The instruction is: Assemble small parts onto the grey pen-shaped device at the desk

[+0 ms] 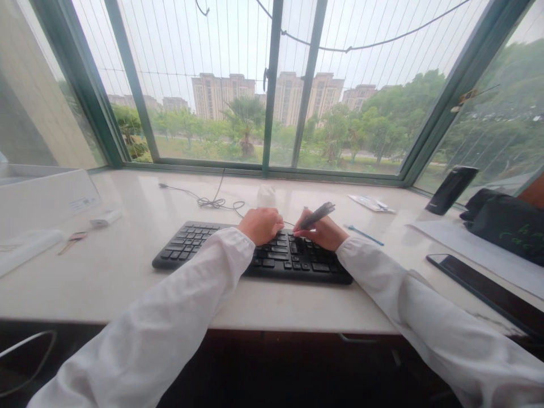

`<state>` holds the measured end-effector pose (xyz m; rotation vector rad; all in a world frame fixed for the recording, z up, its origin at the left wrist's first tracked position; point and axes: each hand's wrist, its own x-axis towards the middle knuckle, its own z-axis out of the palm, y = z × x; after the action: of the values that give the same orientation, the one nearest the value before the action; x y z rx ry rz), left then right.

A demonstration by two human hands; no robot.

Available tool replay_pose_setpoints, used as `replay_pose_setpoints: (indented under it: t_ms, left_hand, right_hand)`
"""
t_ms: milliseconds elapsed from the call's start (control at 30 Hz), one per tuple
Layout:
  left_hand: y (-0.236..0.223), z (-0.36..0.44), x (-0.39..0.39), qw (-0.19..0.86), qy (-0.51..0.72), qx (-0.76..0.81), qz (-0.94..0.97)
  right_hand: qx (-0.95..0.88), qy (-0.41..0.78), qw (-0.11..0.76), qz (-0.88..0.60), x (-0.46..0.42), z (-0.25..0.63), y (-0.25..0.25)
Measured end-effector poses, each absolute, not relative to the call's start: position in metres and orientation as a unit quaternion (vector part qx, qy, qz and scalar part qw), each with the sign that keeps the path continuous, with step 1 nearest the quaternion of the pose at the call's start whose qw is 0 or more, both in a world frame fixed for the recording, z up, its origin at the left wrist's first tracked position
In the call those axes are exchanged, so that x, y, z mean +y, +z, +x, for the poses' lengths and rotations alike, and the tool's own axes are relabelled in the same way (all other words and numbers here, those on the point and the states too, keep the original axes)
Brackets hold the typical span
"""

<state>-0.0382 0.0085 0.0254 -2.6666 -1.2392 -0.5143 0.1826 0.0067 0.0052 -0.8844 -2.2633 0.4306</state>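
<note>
A black keyboard lies on the white tabletop, slightly angled. Over its upper middle keys rests my left hand, its fingers curled in and closed; whatever may be between them is hidden. To the right, my right hand is closed around a slim black brush-like tool, held like a pen. Its frayed end points up and right, while the lower end is near the keys by the number pad. Just behind my left hand stands a pale, whitish object, too blurred to name.
A coiled cable lies behind the keyboard. Left are a white box, a key and a small white block. Right are a blue stick, a white packet, a phone, a black upright object and a black bag.
</note>
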Motion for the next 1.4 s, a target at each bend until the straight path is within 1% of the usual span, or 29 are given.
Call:
replay_pose_setpoints:
  t_ms: [100,267,433,567,733,1000,1167,1400]
  left_hand:
    - [0.025,-0.038,0.009,0.066,-0.194,-0.396,-0.895]
    - [0.027,-0.035,0.005,0.059,-0.248,-0.367,-0.895]
    - [0.025,-0.032,0.003,0.066,-0.273,-0.363,-0.888]
    - [0.022,-0.033,0.005,0.081,-0.265,-0.368,-0.888]
    - [0.022,-0.037,0.007,0.083,-0.244,-0.378,-0.889]
    - [0.022,-0.037,0.007,0.083,-0.226,-0.393,-0.888]
    - [0.024,-0.036,0.005,0.080,-0.217,-0.396,-0.889]
    - [0.023,-0.037,0.006,0.067,-0.205,-0.395,-0.893]
  right_hand:
    - [-0.870,0.149,0.325,-0.338,0.009,0.183,0.004]
    - [-0.889,0.097,0.285,-0.345,0.006,0.184,0.009]
    - [-0.895,0.118,0.266,-0.337,-0.002,0.183,0.018]
    - [-0.889,0.131,0.274,-0.344,-0.003,0.182,0.021]
    - [-0.880,0.119,0.294,-0.354,0.000,0.186,0.022]
    - [-0.879,0.173,0.310,-0.318,0.002,0.187,0.019]
    - [-0.890,0.135,0.325,-0.292,0.002,0.182,0.015]
    - [-0.905,0.086,0.306,-0.283,0.001,0.178,0.016]
